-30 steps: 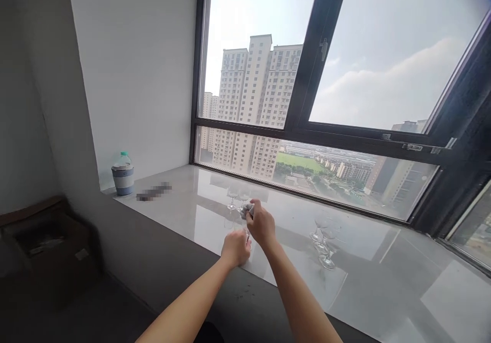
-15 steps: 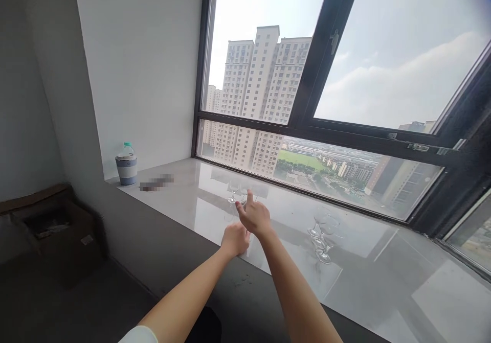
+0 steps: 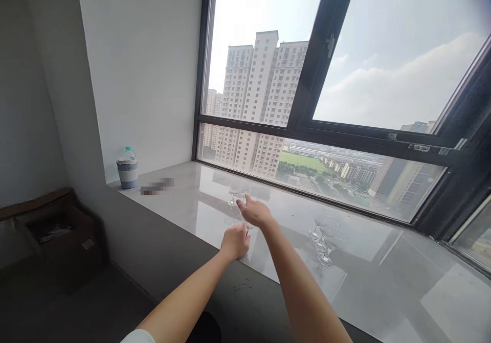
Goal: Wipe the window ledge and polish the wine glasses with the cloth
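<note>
Head view: the left hand (image 3: 235,242) is gripping a glass (image 3: 247,226) near the sill's (image 3: 368,287) front edge. The right hand (image 3: 255,212) is hovering released just beyond it, beside two more glasses (image 3: 235,195).

Bright daylight through the window (image 3: 345,77); dim interior; glossy sill (image 3: 383,281) glare.

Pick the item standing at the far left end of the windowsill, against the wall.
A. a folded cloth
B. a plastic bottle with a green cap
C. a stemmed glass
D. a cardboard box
B: the plastic bottle with a green cap stands upright there on the windowsill.
</note>
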`<state>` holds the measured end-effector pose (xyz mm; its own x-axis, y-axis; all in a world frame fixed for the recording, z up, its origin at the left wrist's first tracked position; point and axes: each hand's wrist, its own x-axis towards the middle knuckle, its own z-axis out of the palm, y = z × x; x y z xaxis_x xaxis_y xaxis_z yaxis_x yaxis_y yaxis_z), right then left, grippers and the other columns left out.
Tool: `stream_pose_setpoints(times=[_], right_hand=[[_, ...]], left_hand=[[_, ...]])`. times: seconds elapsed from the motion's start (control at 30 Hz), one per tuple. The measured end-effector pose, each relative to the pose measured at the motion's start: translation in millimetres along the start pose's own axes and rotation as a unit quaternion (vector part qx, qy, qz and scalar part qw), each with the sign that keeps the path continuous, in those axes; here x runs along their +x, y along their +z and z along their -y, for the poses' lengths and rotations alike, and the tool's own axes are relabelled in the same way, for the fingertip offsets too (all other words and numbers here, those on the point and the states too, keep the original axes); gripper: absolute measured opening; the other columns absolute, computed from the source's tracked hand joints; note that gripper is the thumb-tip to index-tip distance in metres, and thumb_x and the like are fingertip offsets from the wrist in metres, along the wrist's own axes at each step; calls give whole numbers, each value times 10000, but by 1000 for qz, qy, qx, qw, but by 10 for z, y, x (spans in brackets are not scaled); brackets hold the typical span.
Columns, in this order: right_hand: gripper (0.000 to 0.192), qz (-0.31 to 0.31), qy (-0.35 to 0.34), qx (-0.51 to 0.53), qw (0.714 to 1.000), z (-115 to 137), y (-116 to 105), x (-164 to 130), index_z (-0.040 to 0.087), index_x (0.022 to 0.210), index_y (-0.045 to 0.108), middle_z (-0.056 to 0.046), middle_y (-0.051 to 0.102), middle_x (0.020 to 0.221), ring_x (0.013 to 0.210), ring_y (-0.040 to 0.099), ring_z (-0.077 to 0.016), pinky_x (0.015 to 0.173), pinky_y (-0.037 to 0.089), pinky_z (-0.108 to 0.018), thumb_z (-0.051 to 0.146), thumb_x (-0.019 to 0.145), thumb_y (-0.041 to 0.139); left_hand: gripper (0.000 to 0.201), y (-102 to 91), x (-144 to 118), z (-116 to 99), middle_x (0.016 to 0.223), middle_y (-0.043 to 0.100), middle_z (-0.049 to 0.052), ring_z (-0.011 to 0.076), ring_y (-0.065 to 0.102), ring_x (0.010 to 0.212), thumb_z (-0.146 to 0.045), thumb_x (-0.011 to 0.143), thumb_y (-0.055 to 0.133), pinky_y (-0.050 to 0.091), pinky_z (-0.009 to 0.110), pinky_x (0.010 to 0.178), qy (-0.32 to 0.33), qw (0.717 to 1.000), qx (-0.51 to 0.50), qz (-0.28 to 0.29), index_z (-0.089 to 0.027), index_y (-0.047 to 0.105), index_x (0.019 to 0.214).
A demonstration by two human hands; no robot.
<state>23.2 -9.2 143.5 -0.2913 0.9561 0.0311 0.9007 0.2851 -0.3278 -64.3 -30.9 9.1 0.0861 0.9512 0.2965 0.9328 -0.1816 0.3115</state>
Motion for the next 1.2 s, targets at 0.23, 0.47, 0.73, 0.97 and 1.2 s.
stream_pose_setpoints(times=[0.23,0.47,0.73,0.97,1.2], right_hand=[[864,38,-12,3,999,66,-86,0,89,1495,260,-198,530,1344,1232,481,-344,945,384,-429,684,869,276],[658,70,-38,84,993,-78,-136,74,159,1362,472,-161,590,1263,1125,557,-282,863,423,-359,594,888,336],[528,34,-52,65,996,-84,-31,109,151,1276,547,-143,654,1128,1035,591,-262,806,419,-326,477,898,374],[589,-132,-58,-54,988,-21,294,-45,180,1438,357,-105,701,906,897,638,-250,723,385,-305,507,971,208],[478,-231,-96,-35,968,7,529,-64,205,1260,518,-46,675,716,701,627,-192,648,334,-248,421,997,182]], left_hand=[[327,13,7,5,975,685,121,263,628,961,-301,889,456,418,346,820,-7,1000,-15,3,-178,598,1157],[335,36,13,34,1020,673,126,258,615,981,-322,896,434,417,354,849,-4,1000,-19,11,-173,605,1143],[329,73,28,68,984,678,115,244,623,947,-313,902,421,422,337,827,4,1000,-17,6,-187,609,1140],[265,75,71,111,850,691,95,224,644,820,-354,884,456,410,293,721,-27,998,-54,16,-180,653,849],[200,51,149,236,704,659,52,188,597,714,-312,806,517,364,257,623,-70,980,-181,39,-188,651,723]])
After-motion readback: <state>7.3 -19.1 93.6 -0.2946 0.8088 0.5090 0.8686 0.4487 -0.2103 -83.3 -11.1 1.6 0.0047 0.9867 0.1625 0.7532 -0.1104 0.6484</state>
